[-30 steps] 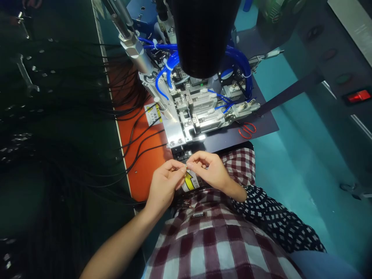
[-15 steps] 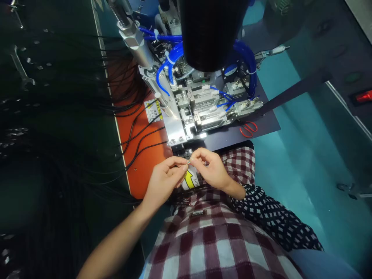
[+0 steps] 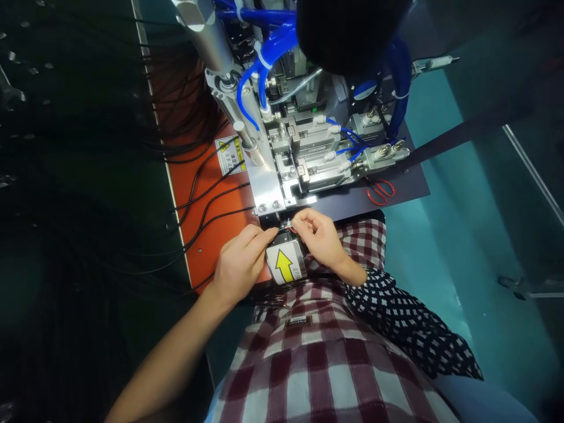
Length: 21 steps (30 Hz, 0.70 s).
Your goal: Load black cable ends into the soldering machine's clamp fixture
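The left hand (image 3: 240,263) and right hand (image 3: 321,238) pinch thin wires (image 3: 289,224) at the 6 o'clock edge of the machine (image 3: 319,147); from there, an arrow label (image 3: 284,264) lies at 6 o'clock, red scissors (image 3: 382,191) at 2

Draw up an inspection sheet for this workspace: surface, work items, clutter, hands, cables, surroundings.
Surface: orange board left of the metal machine; dark plate on its right.
Work items: fine wire ends, too small to detail; yellow arrow label below.
Clutter: red-handled scissors on the dark plate.
Hands: right hand pinches the wire ends; left hand has fingertips close beside, grip unclear.
Cables: black cables across the orange board; blue tubes on the machine.
Surroundings: teal floor at right.
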### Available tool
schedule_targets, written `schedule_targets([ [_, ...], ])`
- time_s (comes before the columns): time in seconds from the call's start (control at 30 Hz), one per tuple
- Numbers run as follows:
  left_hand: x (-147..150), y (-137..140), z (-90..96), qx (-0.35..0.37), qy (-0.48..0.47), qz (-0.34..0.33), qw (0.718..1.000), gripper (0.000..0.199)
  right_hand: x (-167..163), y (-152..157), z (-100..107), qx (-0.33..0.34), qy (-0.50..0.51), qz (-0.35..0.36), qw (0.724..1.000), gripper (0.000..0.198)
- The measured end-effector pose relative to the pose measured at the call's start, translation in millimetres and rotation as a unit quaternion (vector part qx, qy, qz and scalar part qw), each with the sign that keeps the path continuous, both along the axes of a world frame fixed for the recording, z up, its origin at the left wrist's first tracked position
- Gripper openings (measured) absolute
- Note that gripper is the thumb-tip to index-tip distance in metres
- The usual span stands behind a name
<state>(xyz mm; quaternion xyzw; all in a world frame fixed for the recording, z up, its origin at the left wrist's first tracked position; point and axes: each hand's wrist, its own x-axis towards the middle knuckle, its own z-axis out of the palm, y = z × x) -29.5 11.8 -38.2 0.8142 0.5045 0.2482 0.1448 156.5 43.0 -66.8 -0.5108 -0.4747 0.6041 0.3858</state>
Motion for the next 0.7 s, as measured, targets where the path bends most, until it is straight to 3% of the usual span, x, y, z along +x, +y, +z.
schedule_targets([
  [0.17, -3.1, 5.6, -1.7, 0.013, 0.033, -0.043, 0.998, 0.031, 1.0, 1.7, -2.1, 0.001, 0.000, 0.001, 1.000, 0.020],
  [0.7, -2.5, 7.8, -7.0, 0.041, 0.078, -0.042, 0.995, 0.033, 1.7, 3.7, -4.0, 0.000, -0.004, -0.003, 1.000, 0.017],
])
